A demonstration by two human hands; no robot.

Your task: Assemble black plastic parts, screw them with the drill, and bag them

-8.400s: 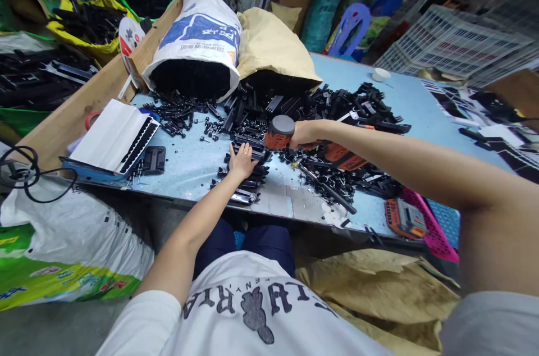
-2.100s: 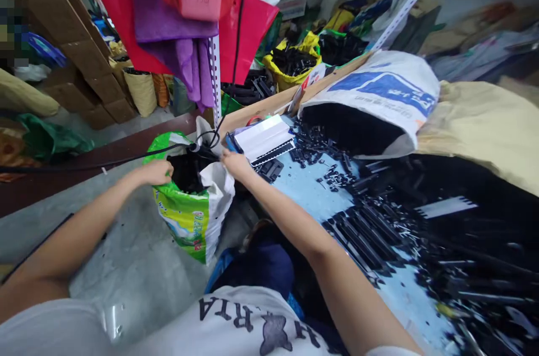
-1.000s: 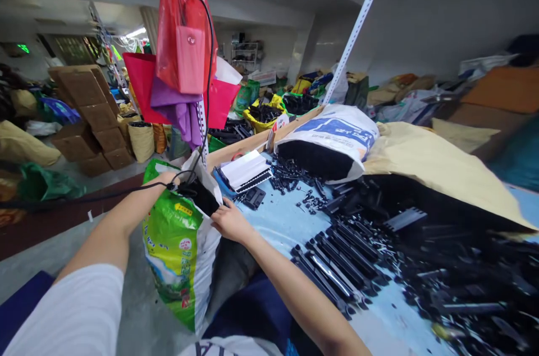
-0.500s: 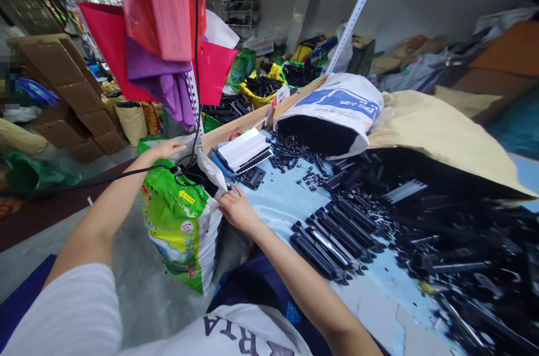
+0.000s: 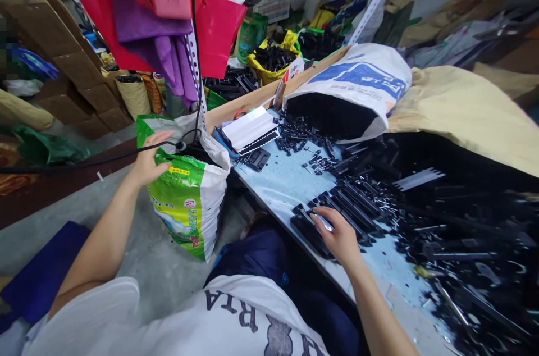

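Observation:
My left hand (image 5: pixel 149 160) grips the rim of a green and white woven sack (image 5: pixel 187 199) that stands on the floor left of the table, its mouth showing black parts inside. My right hand (image 5: pixel 339 235) lies with fingers spread on a row of long black plastic parts (image 5: pixel 349 210) stacked near the front edge of the blue table (image 5: pixel 286 182). One of the parts under its fingertips has a shiny metal strip.
A white and blue sack (image 5: pixel 357 86) and a tan sack (image 5: pixel 463 114) lie open on the table, spilling black parts. A white booklet (image 5: pixel 250 130) lies at the table's corner. A black cable (image 5: pixel 84 164) crosses the green sack. Red and purple bags (image 5: pixel 168 13) hang overhead.
My right hand has let go of the green sack's rim and moved right onto the stacked black parts. My left hand still holds the sack's far rim.

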